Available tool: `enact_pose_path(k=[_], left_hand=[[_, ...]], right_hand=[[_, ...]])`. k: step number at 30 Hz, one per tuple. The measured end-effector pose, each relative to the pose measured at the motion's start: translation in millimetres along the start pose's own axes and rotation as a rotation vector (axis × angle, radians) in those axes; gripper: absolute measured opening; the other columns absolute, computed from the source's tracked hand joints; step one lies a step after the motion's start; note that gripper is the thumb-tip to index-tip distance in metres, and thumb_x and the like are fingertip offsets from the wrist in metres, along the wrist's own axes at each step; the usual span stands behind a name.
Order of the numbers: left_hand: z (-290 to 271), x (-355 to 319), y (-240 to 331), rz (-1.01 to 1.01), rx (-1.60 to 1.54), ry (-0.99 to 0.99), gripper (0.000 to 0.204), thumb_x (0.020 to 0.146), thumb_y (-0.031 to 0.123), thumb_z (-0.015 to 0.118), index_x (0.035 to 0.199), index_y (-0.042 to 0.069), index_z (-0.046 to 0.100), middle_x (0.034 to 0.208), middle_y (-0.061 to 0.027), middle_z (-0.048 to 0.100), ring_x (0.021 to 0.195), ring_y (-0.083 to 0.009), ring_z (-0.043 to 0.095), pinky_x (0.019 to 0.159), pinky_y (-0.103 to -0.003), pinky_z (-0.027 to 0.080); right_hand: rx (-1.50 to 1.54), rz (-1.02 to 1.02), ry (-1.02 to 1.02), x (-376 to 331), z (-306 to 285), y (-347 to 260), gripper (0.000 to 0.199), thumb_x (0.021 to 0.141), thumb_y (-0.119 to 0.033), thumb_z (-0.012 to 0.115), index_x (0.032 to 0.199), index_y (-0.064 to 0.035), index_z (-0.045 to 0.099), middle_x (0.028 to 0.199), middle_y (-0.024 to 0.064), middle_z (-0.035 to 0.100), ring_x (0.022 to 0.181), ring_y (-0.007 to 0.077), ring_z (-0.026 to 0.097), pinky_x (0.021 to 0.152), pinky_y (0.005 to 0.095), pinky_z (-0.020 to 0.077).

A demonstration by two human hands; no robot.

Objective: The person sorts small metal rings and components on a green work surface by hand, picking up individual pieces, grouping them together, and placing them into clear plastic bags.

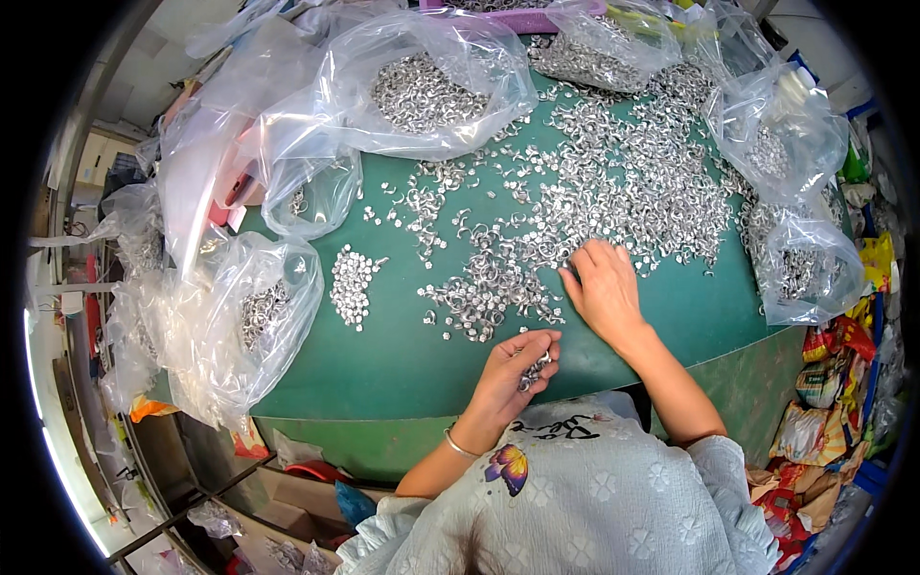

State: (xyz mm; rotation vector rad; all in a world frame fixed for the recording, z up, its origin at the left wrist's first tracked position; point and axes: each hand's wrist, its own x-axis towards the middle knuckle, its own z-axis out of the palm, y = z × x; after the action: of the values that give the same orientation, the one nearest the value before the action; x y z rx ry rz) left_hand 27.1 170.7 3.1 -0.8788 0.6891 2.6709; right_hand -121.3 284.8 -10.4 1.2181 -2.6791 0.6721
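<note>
My left hand point(518, 372), near the table's front edge, has its fingers curled around a handful of small silver rings point(534, 372). Farther forward and to the right, my right hand point(606, 287) rests palm down at the near edge of a large spread of loose silver rings point(632, 192). Its thumb stands apart from the fingers, and the fingertips partly disappear against the metal pieces. Just left of it, a smaller heap of the same rings point(489, 292) lies on the green table. A separate cluster of small silver pieces point(352, 287) sits farther left.
Clear plastic bags holding silver pieces ring the green tabletop point(383, 374): a wide-mouthed bag point(422, 134) at the back, a bag point(278, 355) at the left, another bag point(815, 297) at the right. A purple basket point(527, 19) stands at the far edge. Colourful packages point(815, 441) lie right of the table.
</note>
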Motion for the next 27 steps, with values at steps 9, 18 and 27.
enact_pose_path(k=[9, 18, 27], left_hand=[[0.6, 1.6, 1.8, 0.004, -0.048, -0.017, 0.021, 0.092, 0.016, 0.058, 0.105, -0.001, 0.059, 0.084, -0.005, 0.057, 0.064, -0.0095, 0.05, 0.047, -0.018, 0.036], [0.2, 0.8, -0.6, -0.002, -0.054, -0.01, 0.021, 0.092, 0.015, 0.057, 0.106, 0.0, 0.059, 0.084, -0.0044, 0.057, 0.065, -0.0097, 0.05, 0.046, -0.017, 0.036], [-3.4, 1.2, -0.3, -0.001, -0.072, -0.019, 0.021, 0.092, 0.015, 0.057, 0.106, 0.0, 0.059, 0.084, -0.0044, 0.057, 0.065, -0.0096, 0.05, 0.045, -0.017, 0.036]], right_hand=[[1.757, 0.725, -0.03, 1.4, -39.4, 20.2, 0.008, 0.084, -0.003, 0.05, 0.082, -0.0016, 0.058, 0.071, -0.0009, 0.051, 0.056, 0.0054, 0.04, 0.044, 0.0208, 0.0274], [0.093, 0.092, -0.037, 19.3, -13.5, 19.6, 0.017, 0.078, -0.012, 0.066, 0.096, -0.0126, 0.065, 0.077, 0.0093, 0.055, 0.071, 0.0307, 0.06, 0.06, 0.0421, 0.0475], [1.956, 0.624, -0.167, 13.1, -35.3, 37.8, 0.014, 0.087, -0.007, 0.054, 0.101, -0.0065, 0.055, 0.076, -0.0053, 0.047, 0.062, 0.0055, 0.04, 0.048, 0.0219, 0.0312]])
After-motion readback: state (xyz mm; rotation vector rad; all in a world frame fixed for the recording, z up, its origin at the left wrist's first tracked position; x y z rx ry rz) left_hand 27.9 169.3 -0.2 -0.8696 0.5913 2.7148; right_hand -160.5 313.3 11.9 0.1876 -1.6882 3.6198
